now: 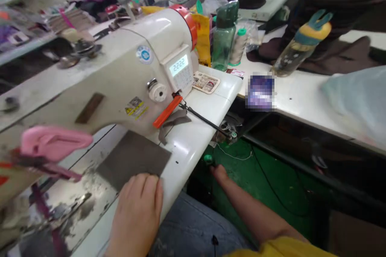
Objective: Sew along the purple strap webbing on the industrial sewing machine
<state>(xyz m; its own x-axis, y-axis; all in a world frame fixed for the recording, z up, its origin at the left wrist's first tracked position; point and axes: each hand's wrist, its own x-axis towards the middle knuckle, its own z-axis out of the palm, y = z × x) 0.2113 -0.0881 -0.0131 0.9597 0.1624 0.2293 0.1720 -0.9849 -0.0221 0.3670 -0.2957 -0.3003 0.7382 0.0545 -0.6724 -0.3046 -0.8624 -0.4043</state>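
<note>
A flat, dark grey-brown fabric piece [135, 156] lies on the white bed of a sewing machine [120, 72]. My left hand [138, 204] is closed at its near edge, fingers pressed together and curled; the fingertips are hidden. Below the right edge of the machine table, my right hand [220, 173] reaches down beside a small green round object [208, 159]. Its fingers look closed on something dark there, too small and shadowed to name. A blurred pink clip-like piece [56, 142] is on the machine head at the left, near the needle area.
An orange-handled tool [167, 111] hangs by a black cord from the machine. Behind it are a parts tray [206, 82], a green bottle [223, 40] and a thread cone [238, 48]. A tilted bottle [297, 52] and a plastic bag [358, 100] occupy the right-hand table.
</note>
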